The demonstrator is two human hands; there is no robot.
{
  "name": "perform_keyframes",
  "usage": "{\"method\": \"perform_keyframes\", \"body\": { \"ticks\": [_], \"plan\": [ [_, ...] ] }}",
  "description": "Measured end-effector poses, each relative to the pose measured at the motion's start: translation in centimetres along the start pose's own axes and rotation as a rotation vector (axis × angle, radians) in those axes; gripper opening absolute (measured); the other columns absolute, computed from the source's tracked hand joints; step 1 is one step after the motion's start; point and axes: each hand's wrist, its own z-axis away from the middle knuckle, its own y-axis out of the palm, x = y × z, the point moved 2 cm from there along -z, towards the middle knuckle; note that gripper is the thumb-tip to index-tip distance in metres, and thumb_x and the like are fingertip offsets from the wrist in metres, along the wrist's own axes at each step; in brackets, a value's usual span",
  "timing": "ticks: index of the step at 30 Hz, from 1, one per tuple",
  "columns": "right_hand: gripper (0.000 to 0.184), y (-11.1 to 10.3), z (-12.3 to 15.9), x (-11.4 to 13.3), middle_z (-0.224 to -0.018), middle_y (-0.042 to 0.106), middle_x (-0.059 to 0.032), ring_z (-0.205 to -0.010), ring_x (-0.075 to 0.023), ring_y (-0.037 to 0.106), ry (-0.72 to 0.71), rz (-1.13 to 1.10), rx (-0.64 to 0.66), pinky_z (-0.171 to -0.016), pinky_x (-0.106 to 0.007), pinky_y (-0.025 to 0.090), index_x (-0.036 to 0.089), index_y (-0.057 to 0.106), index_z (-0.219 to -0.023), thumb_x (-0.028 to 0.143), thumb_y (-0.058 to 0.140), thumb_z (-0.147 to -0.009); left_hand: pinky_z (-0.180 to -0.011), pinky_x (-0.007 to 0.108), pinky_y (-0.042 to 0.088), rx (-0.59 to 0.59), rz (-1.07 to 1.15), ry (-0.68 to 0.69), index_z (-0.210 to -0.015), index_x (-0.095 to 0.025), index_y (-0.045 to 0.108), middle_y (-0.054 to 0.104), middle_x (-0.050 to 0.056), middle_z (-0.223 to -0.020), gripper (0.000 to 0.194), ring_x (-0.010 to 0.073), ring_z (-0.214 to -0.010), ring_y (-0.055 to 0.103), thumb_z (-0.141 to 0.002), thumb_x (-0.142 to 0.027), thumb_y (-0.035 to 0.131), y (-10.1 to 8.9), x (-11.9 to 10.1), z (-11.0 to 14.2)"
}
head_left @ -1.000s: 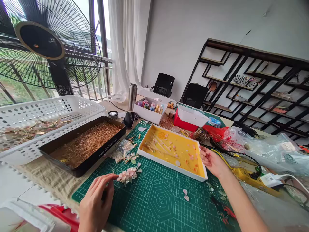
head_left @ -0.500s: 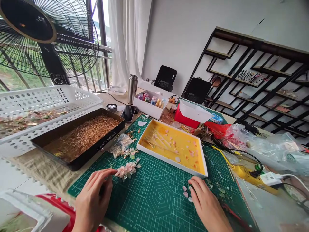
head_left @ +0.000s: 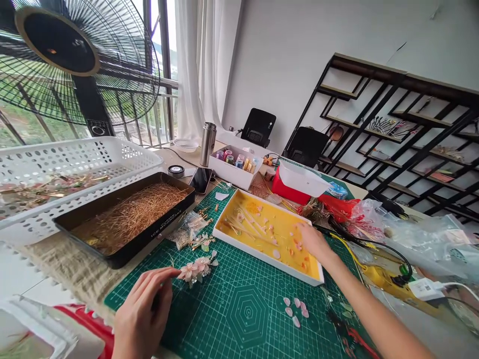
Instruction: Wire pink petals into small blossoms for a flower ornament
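My left hand (head_left: 144,306) rests on the green cutting mat with its fingers curled. Its index fingertip and thumb side meet the left end of a spray of pale pink flowers (head_left: 196,269) with small pearly centres. Part of that grip is hidden behind the fingers. Over the right side of a white-rimmed tray (head_left: 262,257) with a yellow bottom, my right hand (head_left: 312,242) reaches down, fingers stretched out and slightly apart among small pink petals and blossoms. On the mat below lie several loose pink petals (head_left: 295,321).
A black tin (head_left: 123,247) of thin golden wires stands left, beside a white perforated basket (head_left: 142,162). A bag of beads (head_left: 187,229) lies near the tray. Red-handled pliers (head_left: 361,341) lie beneath my right forearm. A yellow power strip (head_left: 389,281) and cables lie right.
My right hand has left the petals on the mat and moved up and away into the yellow tray. More petals now show on the mat. My left hand and the flower spray stay nearly still.
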Motion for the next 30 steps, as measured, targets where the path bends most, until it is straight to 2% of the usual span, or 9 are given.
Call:
{"method": "perform_keyframes", "body": {
  "ticks": [4,11,16,20,25,30],
  "plan": [
    [0.031,1.3,-1.1,1.2,-0.12,0.062,-0.0102,-0.103,-0.0236,0.063,0.078,0.151,0.063,-0.087,-0.044,0.053,0.014,0.06,-0.118,0.03,0.063,-0.092,-0.078,0.026,0.046,0.014,-0.001,0.001,-0.101,-0.02,0.059,0.064,0.004,-0.095,0.014,0.0164,-0.088,0.061,-0.093,-0.018,0.048,-0.1,0.1,0.1],
    [0.027,0.6,-1.6,0.4,-0.12,0.063,-0.0082,-0.101,-0.0219,0.064,0.105,0.243,0.118,-0.085,-0.042,0.055,0.017,0.06,-0.118,0.03,0.06,-0.094,-0.08,0.025,0.047,0.034,0.057,0.027,-0.102,-0.02,0.06,0.063,0.004,-0.095,0.016,0.0157,-0.09,0.06,-0.092,-0.014,0.048,0.0,0.3,0.4],
    [0.027,0.8,-1.5,0.8,-0.116,0.064,-0.0085,-0.098,-0.0216,0.065,0.099,0.263,0.159,-0.083,-0.042,0.055,0.015,0.061,-0.115,0.03,0.062,-0.093,-0.08,0.024,0.046,0.023,0.058,0.037,-0.102,-0.019,0.059,0.062,0.004,-0.094,0.016,0.015,-0.09,0.059,-0.092,-0.013,0.048,0.1,0.2,0.2],
    [0.026,1.0,-1.3,1.2,-0.113,0.065,-0.0073,-0.095,-0.0204,0.066,0.078,0.216,0.13,-0.081,-0.041,0.055,0.015,0.061,-0.115,0.031,0.06,-0.094,-0.081,0.024,0.046,0.029,0.065,0.031,-0.102,-0.02,0.059,0.062,0.004,-0.095,0.017,0.0151,-0.09,0.059,-0.092,-0.013,0.047,0.2,0.3,0.3],
    [0.028,1.4,-2.0,1.0,-0.119,0.063,-0.0078,-0.099,-0.0217,0.064,0.078,0.101,0.058,-0.084,-0.043,0.054,0.017,0.059,-0.119,0.032,0.058,-0.095,-0.08,0.024,0.046,0.028,0.054,0.043,-0.101,-0.02,0.059,0.063,0.004,-0.094,0.016,0.0151,-0.088,0.06,-0.092,-0.014,0.048,0.1,0.2,0.4],
    [0.026,2.0,-3.4,-0.5,-0.115,0.064,-0.0071,-0.096,-0.0206,0.065,0.106,-0.142,0.125,-0.082,-0.041,0.055,0.016,0.061,-0.116,0.03,0.06,-0.094,-0.078,0.023,0.047,0.018,0.032,0.037,-0.099,-0.02,0.059,0.064,0.003,-0.092,0.015,0.0148,-0.086,0.061,-0.093,-0.015,0.047,0.1,0.0,0.1]
  ]
}}
